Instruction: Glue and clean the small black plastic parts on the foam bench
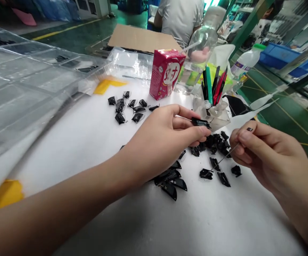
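My left hand (167, 131) is closed on a small glossy black plastic part (200, 122), pinched between thumb and fingers. To its right, my right hand (260, 149) pinches a thin wire (227, 154) that slants down towards the loose black pieces. A tiny black tip (249, 129) shows at the right fingertips; whether it belongs to the wire I cannot tell. Beneath the hands lie a heap of small black parts (217, 142) and a few separate ones (223, 179). Longer curved black parts (169, 185) lie under my left wrist, partly hidden by it.
Several black pieces with fine wires (120, 106) lie on the white tabletop (79, 149). Behind stand a red drink carton (166, 74), a clear bottle (185, 78) and a holder with pens (212, 85). Clear compartment trays (23, 81) fill the left. A person (179, 17) sits beyond.
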`<act>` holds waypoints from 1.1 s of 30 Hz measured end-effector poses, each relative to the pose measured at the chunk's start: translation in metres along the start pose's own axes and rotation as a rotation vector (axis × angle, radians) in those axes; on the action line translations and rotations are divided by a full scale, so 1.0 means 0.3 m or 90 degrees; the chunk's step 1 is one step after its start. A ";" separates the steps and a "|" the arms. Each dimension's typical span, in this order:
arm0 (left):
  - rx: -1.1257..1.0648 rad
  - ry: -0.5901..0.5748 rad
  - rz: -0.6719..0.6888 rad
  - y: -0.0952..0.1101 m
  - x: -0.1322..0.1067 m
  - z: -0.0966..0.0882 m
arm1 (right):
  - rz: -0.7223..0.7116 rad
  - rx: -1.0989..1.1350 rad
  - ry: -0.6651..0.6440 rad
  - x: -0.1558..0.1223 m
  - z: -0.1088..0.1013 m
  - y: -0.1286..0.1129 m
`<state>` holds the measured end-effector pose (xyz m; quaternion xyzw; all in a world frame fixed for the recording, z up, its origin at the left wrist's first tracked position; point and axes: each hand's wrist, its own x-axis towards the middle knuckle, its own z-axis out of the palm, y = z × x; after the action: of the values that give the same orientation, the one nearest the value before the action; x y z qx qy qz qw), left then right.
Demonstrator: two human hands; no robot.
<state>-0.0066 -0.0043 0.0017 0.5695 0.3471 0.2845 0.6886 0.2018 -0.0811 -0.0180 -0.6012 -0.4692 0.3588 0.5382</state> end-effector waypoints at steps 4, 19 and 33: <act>0.027 0.000 0.007 -0.001 0.004 0.001 | 0.011 0.000 0.000 0.002 -0.003 0.001; 0.020 0.006 -0.002 0.010 0.004 0.012 | 0.004 -0.007 0.014 0.007 -0.035 -0.002; 0.022 0.001 0.004 0.010 -0.003 0.009 | 0.000 -0.022 -0.010 0.002 -0.038 -0.003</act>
<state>-0.0049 -0.0060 0.0051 0.5820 0.3506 0.2813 0.6776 0.2125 -0.0840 -0.0153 -0.6074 -0.4797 0.3553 0.5241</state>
